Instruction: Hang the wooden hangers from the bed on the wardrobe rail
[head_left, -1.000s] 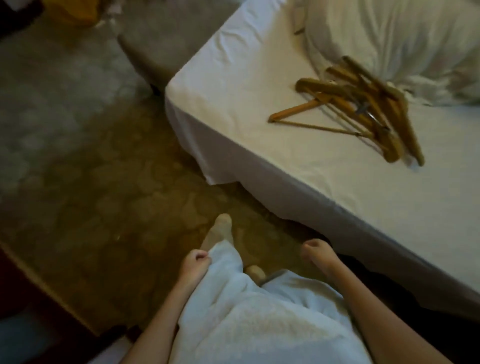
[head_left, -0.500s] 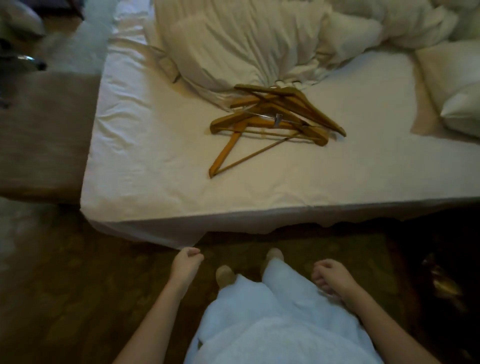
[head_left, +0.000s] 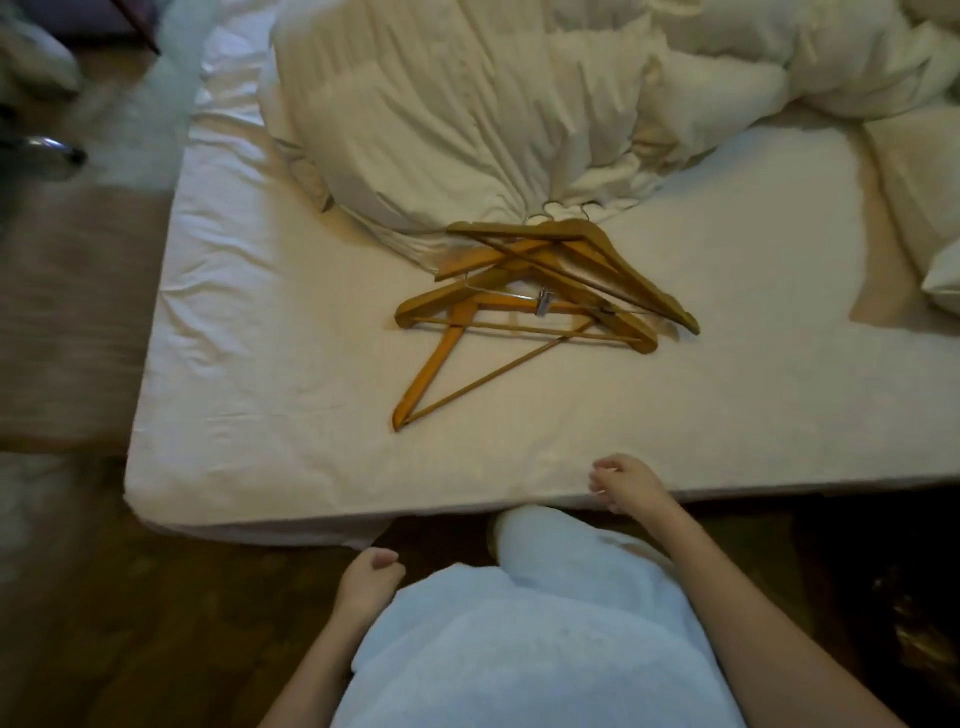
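Note:
Several wooden hangers (head_left: 540, 296) lie in an overlapping pile on the white bed sheet (head_left: 270, 374), their metal hooks tucked toward the crumpled duvet. One hanger (head_left: 447, 364) sticks out toward me at an angle. My right hand (head_left: 626, 483) hovers over the bed's near edge, fingers loosely curled and holding nothing, well short of the pile. My left hand (head_left: 369, 577) hangs low beside my body over the floor, closed in a loose fist, empty. No wardrobe rail is in view.
A crumpled cream duvet (head_left: 467, 114) lies behind the hangers, with pillows (head_left: 924, 208) at the right. A brown bench or surface (head_left: 67, 312) stands left of the bed. Dark patterned carpet (head_left: 156, 623) covers the floor in front.
I have turned toward the bed and stepped up to its edge. My right hand rose from beside my leg to above the mattress edge. The hangers have not moved.

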